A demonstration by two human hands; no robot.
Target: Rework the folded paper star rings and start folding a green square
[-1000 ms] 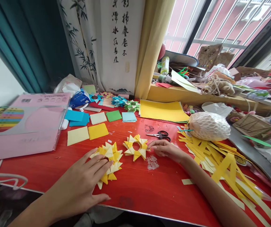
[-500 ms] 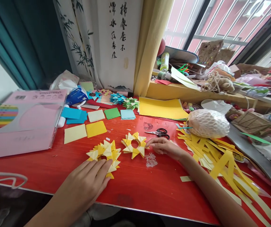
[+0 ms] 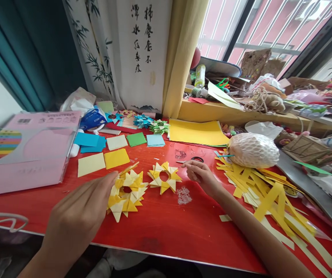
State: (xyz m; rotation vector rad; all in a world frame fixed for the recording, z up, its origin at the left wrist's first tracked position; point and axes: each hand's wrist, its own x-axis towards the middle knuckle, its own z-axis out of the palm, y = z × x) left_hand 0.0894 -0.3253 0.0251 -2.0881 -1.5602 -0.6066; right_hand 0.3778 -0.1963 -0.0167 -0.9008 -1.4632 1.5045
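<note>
Left hand [image 3: 77,218], lower left of centre: fingers together, clamped on a yellow paper piece [image 3: 129,168] seen nearly edge-on; thumb hidden, so can't confirm the grip from that side. Piece's long axis slants from the fingertips toward upper right, over the far edge of the yellow-and-cream star stack [image 3: 129,199]. Can't tell whether it touches the stack. Stack sits flat on the red table [image 3: 168,235], directly right of and below the left fingertips, its left edge partly behind the hand. Separate star ring [image 3: 171,178] lies flat at frame centre, right of the stack, small gap between the two; round, so no long axis to speak of. Right hand [image 3: 203,178] is the nearer one to it: fingers curled loosely close together, nothing visible in them, can't tell if thumb meets index. Index tip is just beside the ring's right-hand points, slightly above; contact unclear, looks apart. Scissors [image 3: 197,157] lie just behind the right hand, partly covered.
</note>
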